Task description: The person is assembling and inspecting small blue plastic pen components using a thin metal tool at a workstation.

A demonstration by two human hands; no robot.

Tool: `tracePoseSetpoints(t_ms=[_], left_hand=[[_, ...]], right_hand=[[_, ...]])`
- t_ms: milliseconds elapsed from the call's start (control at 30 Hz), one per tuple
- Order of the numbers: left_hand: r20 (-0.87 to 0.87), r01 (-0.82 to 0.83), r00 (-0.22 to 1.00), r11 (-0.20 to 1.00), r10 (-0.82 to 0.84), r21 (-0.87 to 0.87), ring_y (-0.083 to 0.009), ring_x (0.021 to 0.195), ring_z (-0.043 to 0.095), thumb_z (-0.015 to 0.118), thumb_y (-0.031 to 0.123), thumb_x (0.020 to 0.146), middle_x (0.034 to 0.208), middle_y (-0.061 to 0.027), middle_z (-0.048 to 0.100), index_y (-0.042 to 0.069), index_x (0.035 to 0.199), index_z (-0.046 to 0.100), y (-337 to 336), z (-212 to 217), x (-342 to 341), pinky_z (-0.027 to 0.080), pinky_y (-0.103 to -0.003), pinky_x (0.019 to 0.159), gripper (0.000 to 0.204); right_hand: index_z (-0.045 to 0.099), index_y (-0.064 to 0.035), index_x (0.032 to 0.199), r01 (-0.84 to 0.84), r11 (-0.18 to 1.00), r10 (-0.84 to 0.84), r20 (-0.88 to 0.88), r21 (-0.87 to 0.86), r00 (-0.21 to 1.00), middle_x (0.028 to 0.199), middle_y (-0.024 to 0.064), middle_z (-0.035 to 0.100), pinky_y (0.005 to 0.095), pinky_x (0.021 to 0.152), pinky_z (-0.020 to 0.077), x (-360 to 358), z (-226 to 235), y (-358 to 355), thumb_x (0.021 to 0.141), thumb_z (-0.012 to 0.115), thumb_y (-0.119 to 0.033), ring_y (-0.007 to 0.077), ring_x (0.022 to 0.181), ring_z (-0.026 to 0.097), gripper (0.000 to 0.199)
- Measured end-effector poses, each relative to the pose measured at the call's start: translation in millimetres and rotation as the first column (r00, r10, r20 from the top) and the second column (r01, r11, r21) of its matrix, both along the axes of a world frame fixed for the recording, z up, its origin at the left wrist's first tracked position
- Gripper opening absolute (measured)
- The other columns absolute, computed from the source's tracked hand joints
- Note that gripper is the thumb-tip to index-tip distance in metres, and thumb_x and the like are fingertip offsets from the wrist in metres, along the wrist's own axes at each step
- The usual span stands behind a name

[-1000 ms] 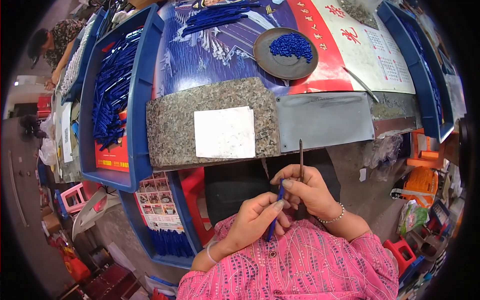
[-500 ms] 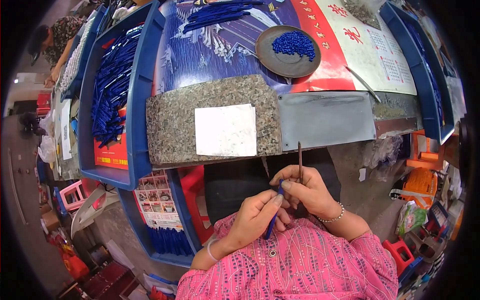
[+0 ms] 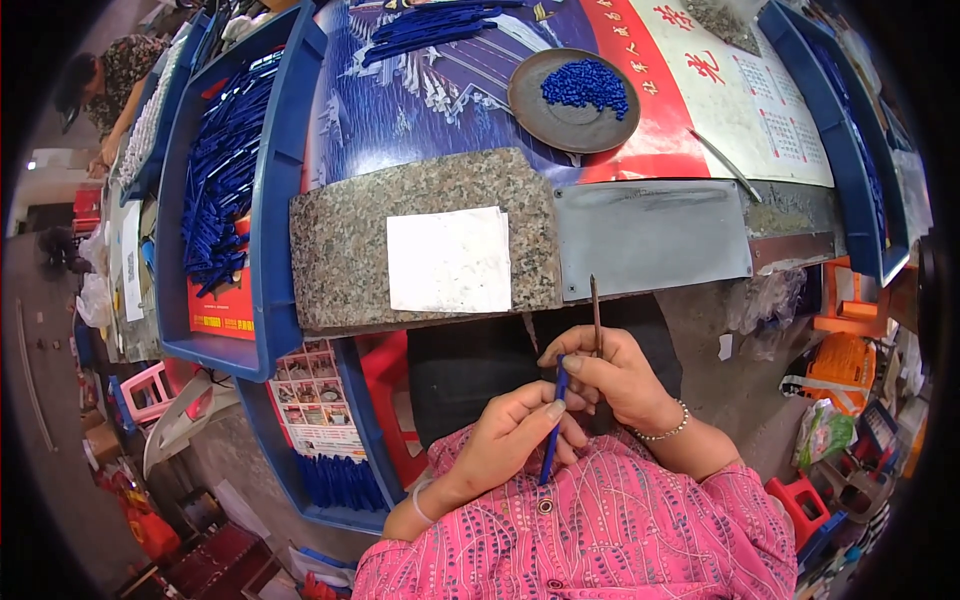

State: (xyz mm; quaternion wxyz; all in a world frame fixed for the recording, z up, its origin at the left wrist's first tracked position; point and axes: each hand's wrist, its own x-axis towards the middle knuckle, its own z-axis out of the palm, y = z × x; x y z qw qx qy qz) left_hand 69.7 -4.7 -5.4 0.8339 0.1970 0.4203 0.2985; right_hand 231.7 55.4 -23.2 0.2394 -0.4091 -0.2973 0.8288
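Observation:
My left hand (image 3: 512, 432) is closed around a slim blue pen-like stick (image 3: 549, 458), held nearly upright in front of my shirt. My right hand (image 3: 625, 382) meets it at the upper end, thumb and fingers pinched there. In the same right hand a thin dark pointed tool (image 3: 596, 310) sticks up between the fingers, tip toward the table edge. Both hands are just off the table's front edge, over my lap. What the fingertips do at the stick's top is partly hidden.
A brown plate (image 3: 523, 118) holds small blue pieces. Blue trays with blue sticks stand left (image 3: 275, 190), lower left (image 3: 262, 440) and right (image 3: 832, 130). White paper (image 3: 448, 260) lies on a stone slab (image 3: 345, 235) beside a grey metal plate (image 3: 655, 240). A metal rod (image 3: 727, 167) lies behind.
The blue stick stands more upright now, its lower end a little nearer the shirt button. My right hand and the tool have shifted slightly toward the table and left.

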Motion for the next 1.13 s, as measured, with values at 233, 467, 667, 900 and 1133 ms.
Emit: tracePoseSetpoints(t_ms=[233, 467, 667, 900, 1133], left_hand=[[0.022, 0.008, 1.0, 1.0, -0.008, -0.002, -0.0134, 0.064, 0.059, 0.04, 0.015, 0.093, 0.08, -0.0113, 0.061, -0.004, 0.105, 0.051, 2, -4, 1, 0.049, -0.024, 0.063, 0.025], [0.033, -0.013, 0.999, 1.0, 0.013, -0.013, -0.0116, 0.065, 0.059, 0.042, 0.015, 0.093, 0.079, -0.0095, 0.061, -0.003, 0.104, 0.052, 0, -5, -1, 0.049, -0.022, 0.062, 0.024], [0.077, -0.043, 0.996, 0.999, 0.044, -0.016, -0.0103, 0.062, 0.058, 0.043, 0.017, 0.093, 0.077, -0.0083, 0.061, -0.002, 0.102, 0.053, -4, -11, -4, 0.048, -0.02, 0.059, 0.024], [0.26, -0.077, 0.96, 0.988, 0.109, -0.131, -0.0106, 0.059, 0.057, 0.045, 0.019, 0.092, 0.074, -0.0078, 0.06, -0.001, 0.103, 0.054, -6, -19, -17, 0.047, -0.02, 0.056, 0.024], [0.343, -0.154, 0.915, 0.969, 0.214, -0.192, -0.0109, 0.059, 0.057, 0.047, 0.022, 0.091, 0.075, -0.0091, 0.061, -0.001, 0.116, 0.046, -18, -32, -37, 0.046, -0.02, 0.053, 0.034]], right_hand=[[0.056, 0.0041, 0.097, -0.004, 1.0, 0.003, -0.061, -0.02, 0.998, 0.061, 0.0002, 0.049, 0.0181, 0.044, 0.0352, 3, -2, 0, 0.087, 0.046, -0.009, 0.0041, 0.05, 0.046, 0.019], [0.056, 0.0039, 0.095, 0.015, 1.0, -0.016, -0.018, -0.016, 1.0, 0.06, -0.0006, 0.048, 0.0176, 0.043, 0.0329, -2, 1, -2, 0.086, 0.048, -0.009, 0.0037, 0.047, 0.042, 0.018], [0.055, 0.0032, 0.094, 0.04, 0.999, -0.04, 0.009, -0.005, 0.999, 0.061, -0.0004, 0.047, 0.0186, 0.042, 0.0331, -5, 1, -5, 0.086, 0.048, -0.006, 0.0038, 0.048, 0.04, 0.014], [0.055, 0.0027, 0.093, 0.061, 0.998, -0.061, 0.023, 0.01, 0.998, 0.062, -0.0001, 0.048, 0.0186, 0.041, 0.0331, -14, -3, -7, 0.086, 0.052, -0.009, 0.0035, 0.047, 0.039, 0.014], [0.054, 0.0019, 0.094, 0.039, 0.999, -0.039, 0.008, 0.0, 0.999, 0.068, 0.0037, 0.055, 0.019, 0.041, 0.0371, -18, -4, -11, 0.085, 0.057, -0.011, 0.0042, 0.048, 0.045, 0.016]])
